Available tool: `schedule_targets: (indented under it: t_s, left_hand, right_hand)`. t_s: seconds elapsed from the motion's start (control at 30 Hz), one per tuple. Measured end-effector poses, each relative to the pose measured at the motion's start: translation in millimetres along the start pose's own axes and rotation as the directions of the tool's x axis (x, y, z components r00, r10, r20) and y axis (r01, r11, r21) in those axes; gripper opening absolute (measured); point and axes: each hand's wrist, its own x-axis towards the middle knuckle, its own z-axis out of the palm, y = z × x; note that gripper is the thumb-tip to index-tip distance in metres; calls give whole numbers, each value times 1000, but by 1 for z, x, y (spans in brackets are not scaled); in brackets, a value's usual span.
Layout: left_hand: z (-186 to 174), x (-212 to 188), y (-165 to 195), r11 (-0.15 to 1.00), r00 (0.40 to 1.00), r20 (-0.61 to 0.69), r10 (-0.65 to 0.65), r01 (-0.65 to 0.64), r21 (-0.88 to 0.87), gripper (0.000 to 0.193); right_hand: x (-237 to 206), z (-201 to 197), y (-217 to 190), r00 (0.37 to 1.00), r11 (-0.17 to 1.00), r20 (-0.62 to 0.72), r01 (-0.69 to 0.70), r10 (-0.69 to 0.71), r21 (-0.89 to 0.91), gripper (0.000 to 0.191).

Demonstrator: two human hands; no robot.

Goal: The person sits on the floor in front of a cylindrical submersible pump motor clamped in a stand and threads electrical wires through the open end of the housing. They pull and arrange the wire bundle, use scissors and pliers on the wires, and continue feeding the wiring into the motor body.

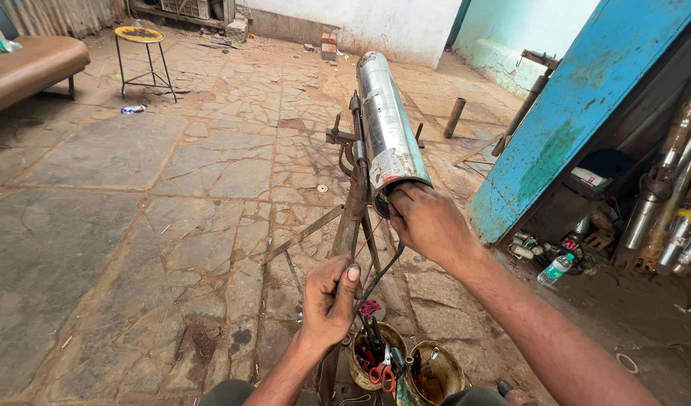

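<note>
Head view, looking down at a stone-paved yard: a long steel cylinder, seemingly a submersible pump motor, lies clamped on a rusty metal stand, its open end facing the wearer. The right hand rests against that open end, fingers curled at the rim; whether they pinch anything inside cannot be told, since the fingertips are hidden. The left hand, lower and nearer the body, is clenched in a grip on a thin red wire, thumb pressed on top, the wire running taut up to the cylinder's mouth. A thicker dark cable hangs from the same opening and passes just beside the left hand.

Judged from this arrangement, the step in hand is feeding or drawing winding wire at the motor's open end. The next move would call for steady tension from the left hand while the right guides the wire at the rim, keeping it off the sharp edge.

Below the hands stand two rusty tins, the left one holding red-handled scissors and other small tools. A blue door leans at right, with more steel pump casings behind it; a yellow stool stands far off.
</note>
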Motion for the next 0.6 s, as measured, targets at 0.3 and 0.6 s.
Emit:
schedule_targets:
  t_s: [0.3,0.6]
  left_hand:
    - [11,15,-13,996,974,-212,-85,78,-38,35]
    - [11,21,-11,965,945,-205,-256,240,-102,35]
  right_hand:
    - [-27,33,-10,980,989,-189,-40,66,141,49]
    - [-30,41,-18,963,997,-257,-68,75,33,64]
